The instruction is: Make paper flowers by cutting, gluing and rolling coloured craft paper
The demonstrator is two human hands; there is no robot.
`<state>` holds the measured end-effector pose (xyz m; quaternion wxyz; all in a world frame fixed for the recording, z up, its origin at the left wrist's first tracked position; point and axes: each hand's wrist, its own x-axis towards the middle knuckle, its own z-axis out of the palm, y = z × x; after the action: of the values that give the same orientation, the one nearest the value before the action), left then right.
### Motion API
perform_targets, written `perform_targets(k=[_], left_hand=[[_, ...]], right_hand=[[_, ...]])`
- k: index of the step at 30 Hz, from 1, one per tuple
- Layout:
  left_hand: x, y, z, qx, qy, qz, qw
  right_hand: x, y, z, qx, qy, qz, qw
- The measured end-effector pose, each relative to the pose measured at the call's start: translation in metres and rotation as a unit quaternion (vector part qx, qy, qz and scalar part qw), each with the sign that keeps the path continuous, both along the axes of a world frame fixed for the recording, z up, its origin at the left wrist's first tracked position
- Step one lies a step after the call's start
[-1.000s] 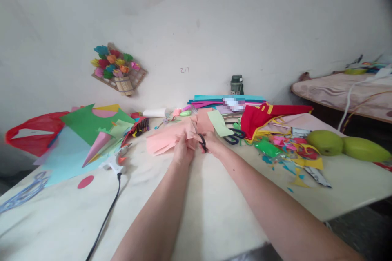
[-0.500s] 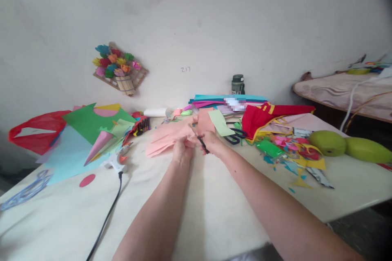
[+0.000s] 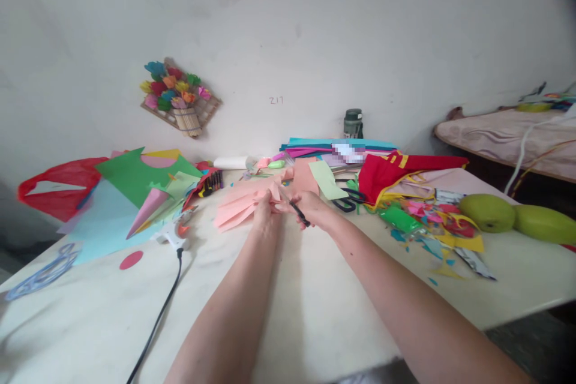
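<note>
My left hand (image 3: 265,211) is closed on a folded, layered piece of peach paper (image 3: 236,207), which fans out to the left over the table. In my right hand (image 3: 314,209) is a pair of scissors (image 3: 297,211) with dark handles. Its blades point up and left against the paper's right end; how far they are parted is too small to tell. Just beyond my right hand lie a flat peach sheet (image 3: 306,174) and a pale green sheet (image 3: 327,180). A second pair of scissors (image 3: 348,199), with dark blue handles, rests to the right of these.
A white glue gun (image 3: 173,234) with a black cord sits at left, near a pink paper cone (image 3: 147,211) and a green sheet (image 3: 128,177). Rightward are a red cloth (image 3: 378,177), paper scraps (image 3: 450,240) and green fruits (image 3: 488,213). A bottle (image 3: 353,125) stands at the back.
The view has shifted slightly. The peach paper's right end now stands up more, crumpled beside the scissor blades. Both hands keep their hold.
</note>
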<state>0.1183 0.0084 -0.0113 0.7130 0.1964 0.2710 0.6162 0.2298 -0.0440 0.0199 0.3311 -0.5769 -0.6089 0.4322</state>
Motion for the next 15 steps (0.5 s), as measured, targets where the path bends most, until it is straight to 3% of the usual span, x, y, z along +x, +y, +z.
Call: perform_targets(k=[6,11,15], left_hand=[[0.002,-0.003,0.001,0.014,-0.025,0.079,0.996],[0.006,-0.009,0.002,0.027,-0.013,0.016,0.999],[0.009,-0.012,0.003,0.025,-0.006,0.028,0.999]], right_hand=[[0.001,-0.012,0.011,-0.029,0.028,0.027,0.999],[0.0,-0.009,0.005,-0.014,0.022,0.034,0.999],[-0.001,-0.003,-0.003,-0.002,0.019,0.01,1.0]])
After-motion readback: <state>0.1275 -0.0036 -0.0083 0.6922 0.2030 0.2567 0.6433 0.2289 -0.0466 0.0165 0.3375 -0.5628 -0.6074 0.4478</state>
